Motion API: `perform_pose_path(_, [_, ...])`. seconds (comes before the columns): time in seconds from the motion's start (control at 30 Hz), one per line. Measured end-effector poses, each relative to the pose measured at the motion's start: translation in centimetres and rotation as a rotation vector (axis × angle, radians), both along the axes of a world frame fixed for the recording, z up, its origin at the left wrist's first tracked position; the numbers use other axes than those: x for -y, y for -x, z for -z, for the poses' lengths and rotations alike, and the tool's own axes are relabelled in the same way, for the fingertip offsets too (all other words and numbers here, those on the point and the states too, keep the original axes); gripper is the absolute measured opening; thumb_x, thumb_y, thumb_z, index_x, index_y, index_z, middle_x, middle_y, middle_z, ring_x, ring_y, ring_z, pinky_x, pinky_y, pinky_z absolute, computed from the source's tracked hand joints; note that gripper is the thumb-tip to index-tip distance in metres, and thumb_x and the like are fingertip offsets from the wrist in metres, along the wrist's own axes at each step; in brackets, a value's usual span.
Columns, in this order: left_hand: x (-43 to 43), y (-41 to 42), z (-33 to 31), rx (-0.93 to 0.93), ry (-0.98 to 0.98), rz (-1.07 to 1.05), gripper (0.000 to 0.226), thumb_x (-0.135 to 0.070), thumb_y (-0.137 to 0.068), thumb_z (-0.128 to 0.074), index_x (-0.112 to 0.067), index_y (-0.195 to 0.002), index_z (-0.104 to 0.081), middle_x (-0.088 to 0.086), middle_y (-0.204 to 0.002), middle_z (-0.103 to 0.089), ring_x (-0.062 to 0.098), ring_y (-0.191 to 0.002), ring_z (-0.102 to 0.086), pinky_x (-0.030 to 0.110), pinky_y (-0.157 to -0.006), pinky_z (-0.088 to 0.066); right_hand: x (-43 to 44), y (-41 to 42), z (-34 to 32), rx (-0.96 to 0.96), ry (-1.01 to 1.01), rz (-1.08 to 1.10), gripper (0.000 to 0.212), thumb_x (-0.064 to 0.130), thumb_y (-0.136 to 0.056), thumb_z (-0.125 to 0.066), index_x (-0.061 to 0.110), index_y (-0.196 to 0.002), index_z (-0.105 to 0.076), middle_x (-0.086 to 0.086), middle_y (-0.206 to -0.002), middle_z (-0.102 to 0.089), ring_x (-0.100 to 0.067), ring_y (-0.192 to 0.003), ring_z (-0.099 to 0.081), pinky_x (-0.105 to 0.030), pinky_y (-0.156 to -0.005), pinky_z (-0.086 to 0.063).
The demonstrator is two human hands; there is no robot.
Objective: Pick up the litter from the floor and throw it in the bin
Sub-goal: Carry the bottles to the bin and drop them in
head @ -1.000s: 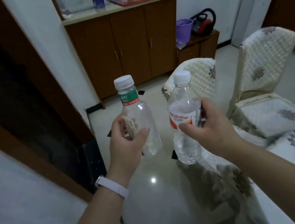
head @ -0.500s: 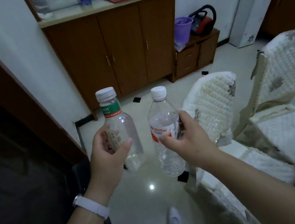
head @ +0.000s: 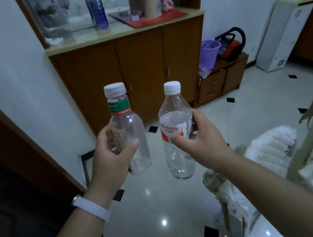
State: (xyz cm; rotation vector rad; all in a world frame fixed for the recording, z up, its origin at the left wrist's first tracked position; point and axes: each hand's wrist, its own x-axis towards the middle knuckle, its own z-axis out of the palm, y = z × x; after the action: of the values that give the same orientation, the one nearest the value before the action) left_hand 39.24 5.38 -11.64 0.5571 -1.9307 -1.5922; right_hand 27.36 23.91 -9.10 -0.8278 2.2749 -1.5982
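My left hand (head: 110,160) grips an empty clear bottle with a green neck label (head: 126,123), upright at chest height. Pressed against that bottle under my fingers is a small beige strip. My right hand (head: 199,142) grips a second clear bottle with a red and white label (head: 176,135), also upright and capped in white. The two bottles stand side by side, a little apart. A purple plastic bin (head: 208,53) sits on a low wooden cabinet (head: 222,79) at the far right of the wall.
A tall brown sideboard (head: 132,70) stands ahead, with bottles and a red tray on its top. Beside the bin lies a red and black vacuum cleaner (head: 230,44). Cloth-covered chairs (head: 282,150) crowd the right. A dark wooden doorway (head: 3,166) is on the left. Glossy tiled floor (head: 157,212) lies below.
The view has swung left and moved closer to the sideboard. Both bottles stay upright in my hands, and the chairs have slid toward the right edge.
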Motion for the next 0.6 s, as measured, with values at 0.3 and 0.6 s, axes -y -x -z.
perform_pose_path(0.3, [13.7, 10.5, 1.6, -0.001, -0.033, 0.177, 0.056, -0.020, -0.086, -0.074, -0.034, -0.133, -0.048, -0.013, -0.123, -0.062, 0.009, -0.116, -0.059, 0.042, -0.102, -0.049, 12.3, 7.5, 0.7, -0.024, -0.045, 0.183, 0.044, 0.037, -0.075, -0.078, 0.036, -0.111, -0.052, 0.018, -0.098, -0.066, 0.005, -0.087, -0.063, -0.016, -0.073, -0.051])
perform_pose_path(0.6, [22.8, 22.8, 2.1, 0.055, -0.048, 0.380, 0.055, -0.028, -0.082, -0.076, -0.033, -0.130, -0.051, -0.010, -0.122, -0.063, 0.011, -0.112, -0.061, 0.048, -0.100, -0.051, 19.3, 14.1, 0.3, -0.020, -0.108, 0.400, 0.043, 0.035, -0.074, -0.078, 0.043, -0.104, -0.048, 0.027, -0.093, -0.063, 0.013, -0.085, -0.061, -0.003, -0.065, -0.045])
